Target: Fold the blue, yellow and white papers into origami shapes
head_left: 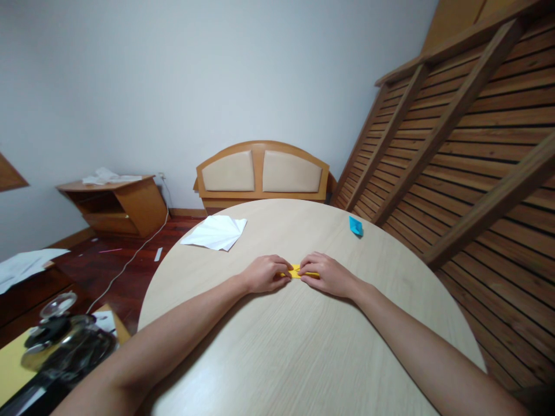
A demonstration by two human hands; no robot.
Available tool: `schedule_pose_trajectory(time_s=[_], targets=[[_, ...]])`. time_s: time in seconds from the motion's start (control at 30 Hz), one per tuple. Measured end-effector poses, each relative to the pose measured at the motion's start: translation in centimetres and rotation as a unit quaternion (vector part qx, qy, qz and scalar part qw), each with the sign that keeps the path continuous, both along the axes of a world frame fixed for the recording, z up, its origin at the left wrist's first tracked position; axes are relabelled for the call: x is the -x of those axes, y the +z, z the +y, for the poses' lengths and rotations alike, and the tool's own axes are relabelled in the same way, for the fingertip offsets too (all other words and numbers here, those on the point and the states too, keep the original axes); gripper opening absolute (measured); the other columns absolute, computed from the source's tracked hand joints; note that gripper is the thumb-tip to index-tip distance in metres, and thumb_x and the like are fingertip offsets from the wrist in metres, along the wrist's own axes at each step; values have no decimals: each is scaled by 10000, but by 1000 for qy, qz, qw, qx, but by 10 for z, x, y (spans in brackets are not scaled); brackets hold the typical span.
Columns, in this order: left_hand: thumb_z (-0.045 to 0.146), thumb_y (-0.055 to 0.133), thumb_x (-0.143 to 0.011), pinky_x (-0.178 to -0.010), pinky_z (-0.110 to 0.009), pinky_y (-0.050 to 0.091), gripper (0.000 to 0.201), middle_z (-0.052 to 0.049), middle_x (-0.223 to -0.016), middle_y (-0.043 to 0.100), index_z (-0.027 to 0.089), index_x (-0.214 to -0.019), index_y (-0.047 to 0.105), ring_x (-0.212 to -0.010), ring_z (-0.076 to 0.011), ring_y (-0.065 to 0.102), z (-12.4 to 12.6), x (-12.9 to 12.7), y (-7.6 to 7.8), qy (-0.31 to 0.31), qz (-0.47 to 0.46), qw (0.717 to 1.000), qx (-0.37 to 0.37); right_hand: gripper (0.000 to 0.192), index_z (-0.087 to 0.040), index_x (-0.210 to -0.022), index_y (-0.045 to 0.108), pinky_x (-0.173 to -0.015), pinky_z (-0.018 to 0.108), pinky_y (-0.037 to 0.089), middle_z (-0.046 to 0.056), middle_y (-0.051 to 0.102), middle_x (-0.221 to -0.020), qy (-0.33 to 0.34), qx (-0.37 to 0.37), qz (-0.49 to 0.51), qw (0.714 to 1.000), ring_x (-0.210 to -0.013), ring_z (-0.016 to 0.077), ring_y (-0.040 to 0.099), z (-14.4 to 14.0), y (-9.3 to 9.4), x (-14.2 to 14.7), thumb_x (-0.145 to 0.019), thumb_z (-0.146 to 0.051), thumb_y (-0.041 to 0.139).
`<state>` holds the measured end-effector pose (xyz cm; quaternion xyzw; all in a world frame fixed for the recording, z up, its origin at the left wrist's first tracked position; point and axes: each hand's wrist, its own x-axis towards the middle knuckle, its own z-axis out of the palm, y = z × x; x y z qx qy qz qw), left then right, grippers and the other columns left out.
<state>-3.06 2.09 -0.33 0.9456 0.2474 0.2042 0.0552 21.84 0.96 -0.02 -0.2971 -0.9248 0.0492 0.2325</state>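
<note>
- Wooden slatted wall: runs along the right side, crossed by slanted beams.
- Desk: round, pale wood-grain top; both forearms rest on it and reach toward its middle.
- Headboard: wood frame with two beige padded panels, standing behind the desk's far edge against the white wall.
- Side cabinet: low, wooden, at left by the wall; white papers lie on its top. A white cable runs over the floor near it.
- Glass pot: lower left, beside the desk and off it; lid on, contents dark and not readable.
- White paper: creased sheet, lying flat on the desk's far left part, well apart from the hands.
- Left hand: fingers curled together, tips pressing down on the left end of the yellow paper.
- Right hand: fingers together, pinching and pressing the right end of the same piece.
- Blue paper: small folded piece near the desk's far right edge, untouched.
- Yellow paper: small narrow folded strip, flat on the desk near its middle, between the two hands and largely covered by the fingertips.
</note>
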Motion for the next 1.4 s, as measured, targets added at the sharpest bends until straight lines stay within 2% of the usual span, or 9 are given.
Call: schedule_pose_trajectory(time_s=[0.23,0.57,0.8,1.0,1.4], targets=[[316,561,-949,-865,-291,516,194,-74,-1146,717,193,-988,706,-1008,-198,667,1,0,-1,-7,1,1000,5,146,-220,-982,746,-936,379,478,74,705,-1128,3,5,4,1000,-1053,223,616,0,-2,0,-925,-226,612],[339,543,-951,-906,-312,506,244,-84,-1160,713,186,-890,723,-1026,-207,660,1,2,1,-31,-4,999,20,149,-219,-1006,723,-975,388,478,85,708,-1205,-37,70,1,997,-1093,236,643,-4,1,1,-907,-256,618],[314,540,-941,-923,-320,504,226,-86,-1170,701,187,-888,720,-1052,-212,646,-1,2,1,-27,-10,999,18,159,-223,-1022,720,-975,378,476,79,714,-1184,-41,71,0,997,-1101,233,634,-3,0,0,-909,-269,619],[272,539,-928,-935,-326,507,190,-85,-1122,715,184,-964,703,-1041,-205,648,-2,0,2,-38,-15,999,20,166,-230,-1042,719,-982,383,469,72,714,-1180,-29,60,-3,998,-1108,232,627,-3,1,0,-919,-269,614],[276,536,-927,-952,-332,504,189,-92,-1132,698,186,-942,701,-1060,-210,641,-1,0,-1,-37,-28,999,13,192,-252,-1047,754,-970,378,490,69,700,-1196,-19,37,2,999,-1100,221,621,-2,-1,0,-933,-259,600]])
